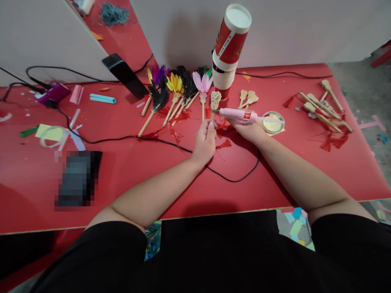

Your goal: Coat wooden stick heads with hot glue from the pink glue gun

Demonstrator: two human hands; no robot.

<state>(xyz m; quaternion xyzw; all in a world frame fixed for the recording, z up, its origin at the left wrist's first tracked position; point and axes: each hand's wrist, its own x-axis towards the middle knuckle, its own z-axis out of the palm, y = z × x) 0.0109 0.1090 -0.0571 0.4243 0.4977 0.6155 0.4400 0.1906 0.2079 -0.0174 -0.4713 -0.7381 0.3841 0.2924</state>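
Observation:
My left hand (205, 140) pinches the stem of a small wooden stick (214, 101) whose carved head points away from me. My right hand (249, 130) is wrapped round a pink glue gun (238, 115), its nozzle aimed left at the stick just above my left fingers. Its black cable (232, 179) loops across the red table (183, 179) under my arms. A red tassel (224, 143) lies between my hands.
Finished sticks with coloured feathers (175, 91) lie fanned out behind my left hand. A stack of red-and-white paper cups (229, 49) stands behind them. A small round tin (272, 122), bare wooden sticks with tassels (324, 112), a black phone (125, 75) and a pixelated dark device (77, 177) are also on the table.

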